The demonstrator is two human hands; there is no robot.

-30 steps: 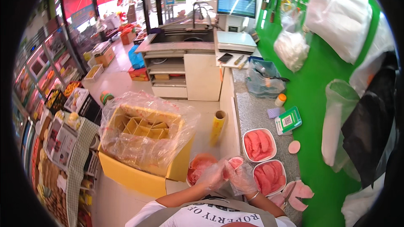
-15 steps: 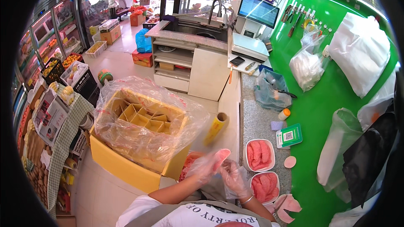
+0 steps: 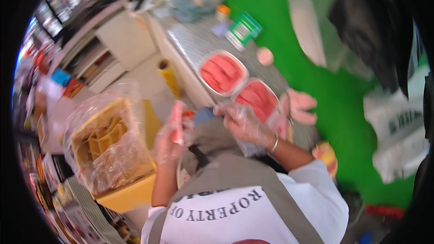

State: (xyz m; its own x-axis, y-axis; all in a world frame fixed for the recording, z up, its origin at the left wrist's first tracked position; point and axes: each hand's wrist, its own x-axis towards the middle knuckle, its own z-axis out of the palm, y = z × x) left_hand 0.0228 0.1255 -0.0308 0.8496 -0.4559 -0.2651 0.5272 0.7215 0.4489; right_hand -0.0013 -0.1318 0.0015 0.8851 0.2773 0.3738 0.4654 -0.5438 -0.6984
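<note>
Both my hands wear thin clear plastic gloves. My left hand (image 3: 168, 143) is closed around a pinkish-red peeled pomelo segment (image 3: 177, 119), held upright beside the yellow box. Over the counter's near edge, my right hand (image 3: 247, 129) has its fingers curled in a pinch. Whatever is between those fingertips is too blurred to make out. Just beyond it, two white plastic trays (image 3: 246, 77) sit side by side, filled with red pomelo segments (image 3: 220, 73). The nearer tray is partly hidden by my right hand. Pink-white peel (image 3: 302, 107) lies right of that tray.
A yellow cardboard box (image 3: 131, 190) with dividers and clear plastic film stands on the left. Behind it is an upright yellow roll (image 3: 169, 79). The counter holds a green-and-white card (image 3: 244, 30), an orange-capped bottle (image 3: 223, 12), a round pale-pink piece (image 3: 265, 56) and a bluish bag (image 3: 192, 1).
My view has swung toward the right and tilted, so the counter and trays appear farther left and higher. My hands have moved apart; the pomelo segment stays in my left hand, now more upright.
</note>
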